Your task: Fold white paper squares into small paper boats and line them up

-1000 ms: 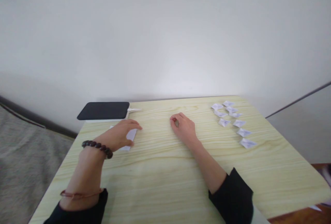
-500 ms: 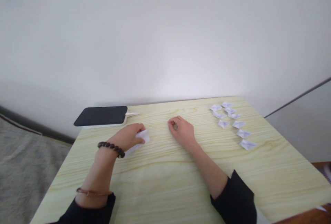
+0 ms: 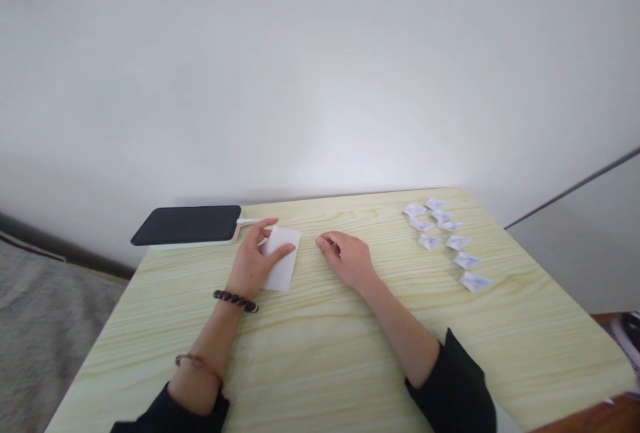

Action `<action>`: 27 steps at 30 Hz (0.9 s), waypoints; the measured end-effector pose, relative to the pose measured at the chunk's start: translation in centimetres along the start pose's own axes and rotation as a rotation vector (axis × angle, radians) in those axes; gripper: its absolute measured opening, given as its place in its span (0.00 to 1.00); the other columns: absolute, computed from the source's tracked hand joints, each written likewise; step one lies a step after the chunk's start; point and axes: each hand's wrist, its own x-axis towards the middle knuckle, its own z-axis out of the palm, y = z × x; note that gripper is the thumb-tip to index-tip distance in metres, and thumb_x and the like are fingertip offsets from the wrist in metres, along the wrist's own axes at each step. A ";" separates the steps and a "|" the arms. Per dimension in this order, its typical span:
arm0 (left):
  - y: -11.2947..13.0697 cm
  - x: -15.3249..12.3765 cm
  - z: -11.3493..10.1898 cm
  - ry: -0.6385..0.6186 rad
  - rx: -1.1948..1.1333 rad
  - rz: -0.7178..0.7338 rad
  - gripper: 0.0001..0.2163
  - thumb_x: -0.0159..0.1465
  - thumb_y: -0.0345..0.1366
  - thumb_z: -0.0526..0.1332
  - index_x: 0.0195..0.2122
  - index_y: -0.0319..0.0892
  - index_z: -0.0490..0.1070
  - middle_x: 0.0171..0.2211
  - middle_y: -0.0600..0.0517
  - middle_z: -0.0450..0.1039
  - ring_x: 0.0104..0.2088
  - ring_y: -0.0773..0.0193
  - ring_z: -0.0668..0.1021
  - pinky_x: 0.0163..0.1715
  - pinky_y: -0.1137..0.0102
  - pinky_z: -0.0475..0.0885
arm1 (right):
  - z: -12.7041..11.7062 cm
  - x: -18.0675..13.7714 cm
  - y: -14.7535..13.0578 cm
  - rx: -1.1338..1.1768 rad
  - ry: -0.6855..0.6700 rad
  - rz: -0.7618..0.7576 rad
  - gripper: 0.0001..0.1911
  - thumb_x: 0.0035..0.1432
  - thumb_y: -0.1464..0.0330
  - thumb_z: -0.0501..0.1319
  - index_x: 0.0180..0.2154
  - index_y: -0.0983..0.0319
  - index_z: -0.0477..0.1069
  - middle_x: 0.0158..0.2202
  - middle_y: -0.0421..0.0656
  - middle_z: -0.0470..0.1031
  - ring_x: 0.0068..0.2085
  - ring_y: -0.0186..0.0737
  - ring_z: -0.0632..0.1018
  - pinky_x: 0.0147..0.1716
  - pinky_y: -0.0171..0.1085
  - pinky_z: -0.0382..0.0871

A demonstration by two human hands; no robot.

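A small white sheet of paper (image 3: 283,266) is gripped by my left hand (image 3: 254,259), the thumb across its near face and the other fingers partly behind it. The sheet is tilted up, just over the tabletop. To its right, my right hand (image 3: 350,258) rests on the wooden table (image 3: 320,353) with its fingers curled in and the thumb against them. Nothing shows in that hand, though the inside of the curl is hidden. A short gap separates the sheet from my right fingertips.
Several folded white paper boats (image 3: 466,259) stand in two loose rows at the right of the table. At the back left lies a dark-screened phone (image 3: 187,225) on a white block, with a white cable plug (image 3: 249,221) at its right end. A white wall (image 3: 320,86) borders the far edge.
My left hand has moved slightly right and turned, so the paper's flat face now shows. My right hand has stayed nearly in place, its fingers curled. The view has shifted a little.
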 end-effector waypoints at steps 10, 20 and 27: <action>1.2 -1.2 2.3 -0.049 -0.165 -0.032 0.27 0.54 0.44 0.64 0.53 0.42 0.61 0.36 0.49 0.74 0.33 0.59 0.78 0.27 0.68 0.74 | 0.1 -0.1 -0.1 0.070 -0.115 -0.167 0.18 0.64 0.59 0.52 0.26 0.61 0.69 0.23 0.38 0.72 0.24 0.32 0.68 0.26 0.31 0.56; 1.4 -1.4 2.1 -0.221 -0.263 -0.190 0.22 0.54 0.48 0.66 0.43 0.38 0.70 0.35 0.46 0.79 0.30 0.58 0.80 0.27 0.68 0.75 | 0.4 -0.1 0.4 0.356 -0.019 -0.070 0.11 0.62 0.61 0.54 0.32 0.61 0.66 0.20 0.35 0.65 0.22 0.30 0.66 0.23 0.30 0.56; 1.5 -1.4 2.4 -0.246 -0.344 -0.250 0.21 0.54 0.50 0.65 0.40 0.38 0.71 0.25 0.50 0.78 0.24 0.63 0.77 0.22 0.73 0.71 | 0.1 0.0 0.7 0.602 -0.075 -0.021 0.09 0.58 0.62 0.58 0.33 0.62 0.68 0.20 0.34 0.64 0.21 0.30 0.66 0.21 0.30 0.58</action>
